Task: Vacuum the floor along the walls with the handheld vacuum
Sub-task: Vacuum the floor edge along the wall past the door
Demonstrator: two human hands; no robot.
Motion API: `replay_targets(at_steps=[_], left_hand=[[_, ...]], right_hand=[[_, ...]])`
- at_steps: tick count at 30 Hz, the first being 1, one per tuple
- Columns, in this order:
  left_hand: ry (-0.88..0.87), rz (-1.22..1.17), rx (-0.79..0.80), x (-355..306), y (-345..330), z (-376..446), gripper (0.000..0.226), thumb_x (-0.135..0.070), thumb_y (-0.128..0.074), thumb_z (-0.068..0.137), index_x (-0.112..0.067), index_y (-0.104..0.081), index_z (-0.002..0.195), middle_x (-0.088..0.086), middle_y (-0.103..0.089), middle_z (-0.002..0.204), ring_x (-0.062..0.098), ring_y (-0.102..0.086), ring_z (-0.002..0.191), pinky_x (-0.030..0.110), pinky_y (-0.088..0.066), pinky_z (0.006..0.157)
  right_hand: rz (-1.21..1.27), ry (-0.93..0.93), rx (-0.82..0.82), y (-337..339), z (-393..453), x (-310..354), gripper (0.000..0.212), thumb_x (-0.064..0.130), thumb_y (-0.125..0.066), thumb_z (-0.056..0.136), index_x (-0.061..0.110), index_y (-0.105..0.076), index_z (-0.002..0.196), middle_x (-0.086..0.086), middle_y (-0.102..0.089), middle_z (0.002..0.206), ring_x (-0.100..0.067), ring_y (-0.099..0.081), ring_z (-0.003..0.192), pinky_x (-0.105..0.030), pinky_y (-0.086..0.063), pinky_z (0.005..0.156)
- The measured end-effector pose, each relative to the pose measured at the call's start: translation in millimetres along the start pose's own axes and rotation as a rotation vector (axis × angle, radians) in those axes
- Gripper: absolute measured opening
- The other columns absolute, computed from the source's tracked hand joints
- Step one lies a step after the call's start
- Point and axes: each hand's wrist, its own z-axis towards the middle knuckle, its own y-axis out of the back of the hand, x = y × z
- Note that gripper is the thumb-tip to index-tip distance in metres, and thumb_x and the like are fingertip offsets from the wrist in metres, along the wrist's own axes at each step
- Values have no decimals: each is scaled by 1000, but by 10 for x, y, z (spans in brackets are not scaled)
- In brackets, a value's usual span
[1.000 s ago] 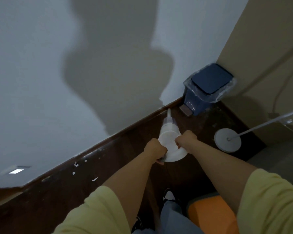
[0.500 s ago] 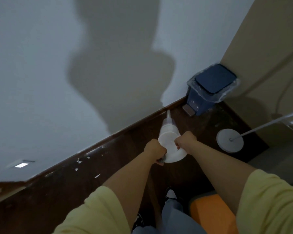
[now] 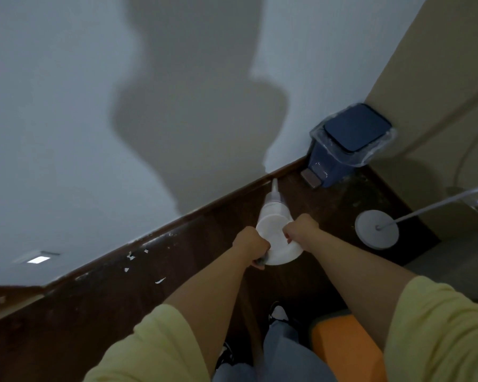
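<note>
Head view: both hands gripped the white vacuum (image 3: 276, 230), left hand (image 3: 250, 245) curled round its handle side, right hand (image 3: 301, 228) round the body. Nozzle tip sat at the baseboard (image 3: 177, 224), near the blue bin (image 3: 340, 150). Risks, imo: pushing on twd the corner could knock the bin; paint flakes (image 3: 130, 256) lay behind the nozzle & might get missed; lamp base (image 3: 377, 229) nearby could snag w/ a wide swing.
</note>
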Motion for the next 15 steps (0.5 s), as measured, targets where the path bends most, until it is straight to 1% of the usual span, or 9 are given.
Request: replay_targets(at_steps=[2,5,6,7,8,9,10,12,15], left_hand=[[12,-11,6,26,20,-17,41,-8,-54,93,-4,-41,131,21,-54,125,33,-66,98,34,-58,75],[9,-32,11,54,58,-48,42,-6,-53,93,-2,-41,133,22,-53,124,25,-63,73,32,-56,64],[3,-31,11,55,66,-59,42,-6,-53,93,-2,-41,133,22,-53,124,24,-62,71,31,-55,62],[4,-28,12,67,78,-75,42,-5,-52,93,-2,-40,133,23,-53,124,27,-65,76,31,-55,62],[9,-22,14,79,85,-93,42,-4,-52,93,-2,-41,133,23,-52,124,32,-67,87,32,-55,63],[13,-15,16,89,89,-107,42,-4,-52,93,-1,-41,133,23,-53,125,36,-66,96,34,-56,66],[15,-9,16,109,95,-117,42,-4,-52,93,-1,-41,133,23,-53,124,37,-66,100,36,-58,70],[20,-7,14,141,104,-131,42,-7,-52,94,-1,-41,133,23,-54,124,37,-66,101,36,-59,80],[28,-10,13,184,107,-144,42,-9,-52,94,0,-40,134,24,-54,124,37,-66,101,36,-57,83]], right_hand=[[-15,3,-9,-30,-18,2,43,10,-58,90,5,-47,131,-17,-54,128,-29,-56,115,-33,-49,86],[-28,8,-15,-74,-50,16,43,9,-57,91,4,-46,132,-17,-53,129,-30,-55,117,-32,-49,86],[-31,6,-16,-83,-58,19,43,9,-57,91,4,-46,132,-17,-53,130,-30,-55,117,-32,-49,87],[-33,3,-15,-97,-68,21,43,9,-57,91,4,-46,132,-17,-52,130,-30,-55,118,-32,-49,87],[-36,0,-15,-109,-77,22,43,10,-57,91,4,-46,132,-17,-53,130,-30,-55,117,-32,-49,87],[-38,-2,-15,-120,-85,22,43,10,-58,91,5,-46,131,-17,-53,129,-29,-55,117,-32,-49,87],[-41,-3,-15,-140,-99,21,42,10,-58,91,5,-46,131,-17,-53,129,-29,-56,117,-33,-49,87],[-41,-2,-15,-170,-117,17,42,10,-58,91,5,-47,130,-17,-54,128,-29,-56,116,-33,-49,88],[-37,-1,-13,-208,-141,10,40,11,-58,91,6,-47,129,-16,-55,127,-29,-57,115,-33,-50,87]])
